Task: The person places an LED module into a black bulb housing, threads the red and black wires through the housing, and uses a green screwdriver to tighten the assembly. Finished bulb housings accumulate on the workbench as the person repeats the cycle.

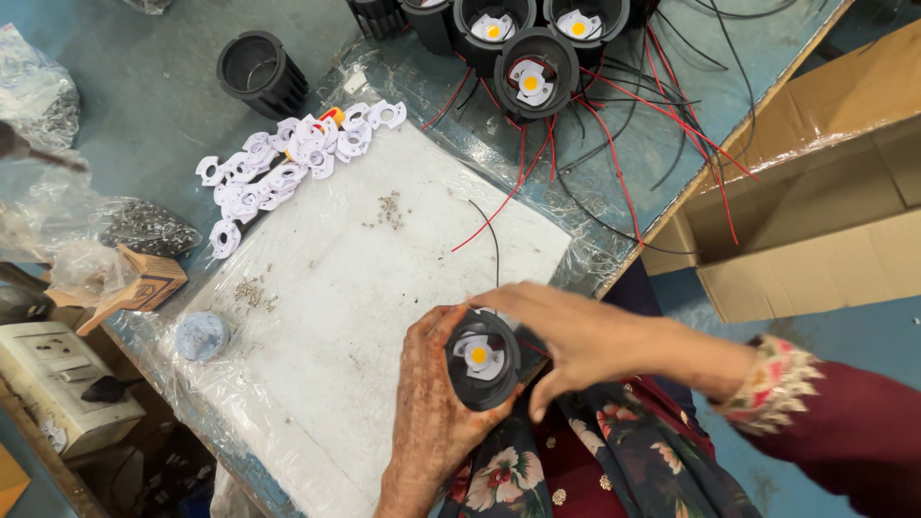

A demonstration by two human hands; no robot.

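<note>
While the left hand (432, 403) wraps around a round black lamp housing (483, 360) at the near edge of the desk (144, 86), the right hand (585, 336) rests its fingers, loosely spread, on the housing's far rim, gripping nothing else. Inside the ribbed cup sits a white plastic holder with a small yellow disc at its centre, and a red and a black wire (494, 235) run from it toward the far side. It hangs just over a white slab (336, 317) wrapped in wrinkled clear film, whose middle lies mostly bare, apart from small scatters of tiny screws (389, 208). Far left of the slab lies a heap of flat white plastic holders (288, 163). More black housings (534, 72) with tangled wires stand at the far edge, one empty housing (261, 72) apart to their left. An open cardboard box (815, 201) sits right of the desk.
</note>
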